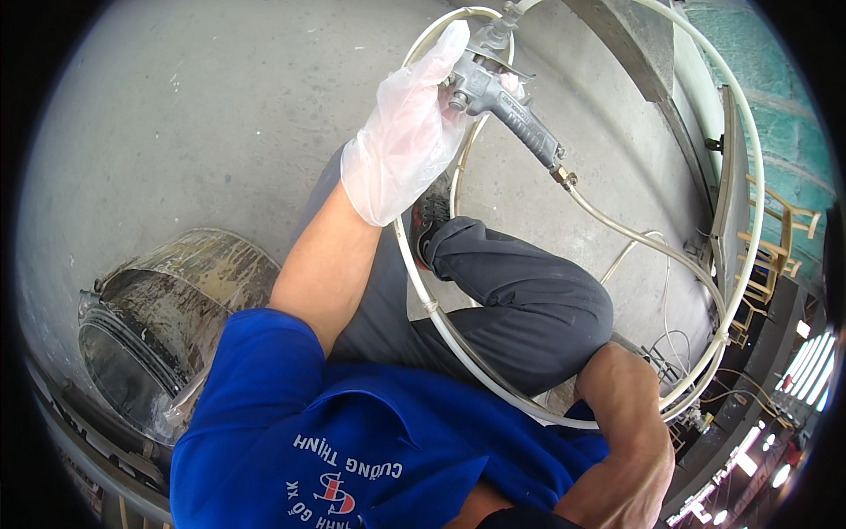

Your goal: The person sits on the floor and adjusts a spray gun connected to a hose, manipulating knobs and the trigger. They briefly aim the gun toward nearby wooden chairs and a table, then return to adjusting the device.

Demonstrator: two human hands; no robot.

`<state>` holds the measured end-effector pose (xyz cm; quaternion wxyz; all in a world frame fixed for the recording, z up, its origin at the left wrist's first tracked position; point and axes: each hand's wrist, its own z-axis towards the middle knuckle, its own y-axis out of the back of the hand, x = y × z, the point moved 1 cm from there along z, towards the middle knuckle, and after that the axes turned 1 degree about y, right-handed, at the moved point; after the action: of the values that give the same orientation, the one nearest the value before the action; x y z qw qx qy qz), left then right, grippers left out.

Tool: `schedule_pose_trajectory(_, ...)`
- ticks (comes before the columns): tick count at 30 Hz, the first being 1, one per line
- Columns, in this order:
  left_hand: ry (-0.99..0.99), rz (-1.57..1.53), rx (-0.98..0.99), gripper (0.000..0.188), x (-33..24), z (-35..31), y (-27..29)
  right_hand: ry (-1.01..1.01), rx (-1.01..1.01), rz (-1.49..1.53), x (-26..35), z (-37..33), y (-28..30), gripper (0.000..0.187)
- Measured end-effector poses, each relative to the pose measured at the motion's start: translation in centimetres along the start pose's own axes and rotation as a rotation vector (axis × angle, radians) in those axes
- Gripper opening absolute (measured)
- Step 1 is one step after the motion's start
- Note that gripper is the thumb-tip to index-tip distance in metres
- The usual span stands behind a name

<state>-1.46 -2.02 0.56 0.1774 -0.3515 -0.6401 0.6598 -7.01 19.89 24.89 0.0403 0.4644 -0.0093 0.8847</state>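
Note:
My left hand (410, 132), in a thin clear plastic glove, is closed around the body of a grey metal spray gun (480, 88). The thumb points upward along the near side, and a few fingertips show behind the gun. Its handle slants down to the right, with a brass fitting joining it to a pale hose (608, 212). A thicker white hose (749, 115) leaves the top of the gun and loops round past my knee. My right arm (621, 432) is bent, its elbow by my raised knee; the right hand is out of the picture.
A paint-crusted bucket (198, 264) is at the left, beside my left arm. Grey panels (630, 44) stand at the upper right, with wooden frames (775, 238) beyond them. Loops of hose hang across my bent leg (529, 300). Thin cables (670, 300) run on the right.

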Motion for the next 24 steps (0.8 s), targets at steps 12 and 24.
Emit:
schedule_pose_trajectory(12,0.03,-0.064,-0.022,0.04,0.2,0.5,0.1,0.016,0.081,-0.085,-0.1,0.0,0.6,0.043)
schedule_pose_trajectory(24,0.052,-0.14,0.011,0.045,-0.1,0.7,-0.3,0.237,0.142,-0.592,-0.1,-0.1,0.0,0.043)
